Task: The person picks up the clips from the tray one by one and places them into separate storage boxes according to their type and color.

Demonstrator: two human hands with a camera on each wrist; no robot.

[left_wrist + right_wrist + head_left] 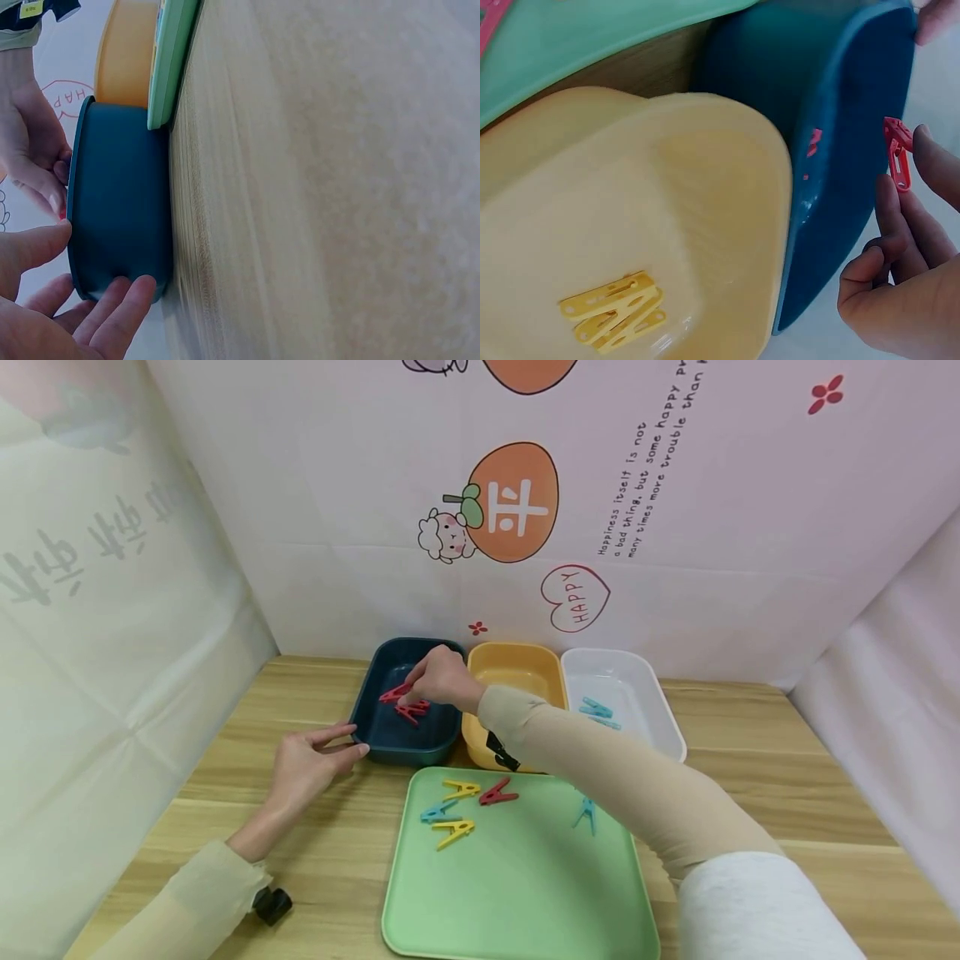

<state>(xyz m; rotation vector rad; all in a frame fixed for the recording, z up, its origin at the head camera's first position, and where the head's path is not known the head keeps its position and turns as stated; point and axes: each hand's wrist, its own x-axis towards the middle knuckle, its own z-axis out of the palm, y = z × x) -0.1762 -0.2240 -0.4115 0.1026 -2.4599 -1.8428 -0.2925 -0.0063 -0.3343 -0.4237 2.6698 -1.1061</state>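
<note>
From the head view, I see the right hand [442,678] over the dark-blue bin [405,757]. The left-wrist view has the left hand [41,330], fingers loosely straight, touching that bin's corner. In the right-wrist view, thumb and fingers pinch a red clothespin [897,141] at the bin; I judge it's being placed, so releasing comes next.

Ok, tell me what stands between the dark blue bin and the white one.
The yellow bin stands between the dark blue bin and the white bin, in the head view.
</note>
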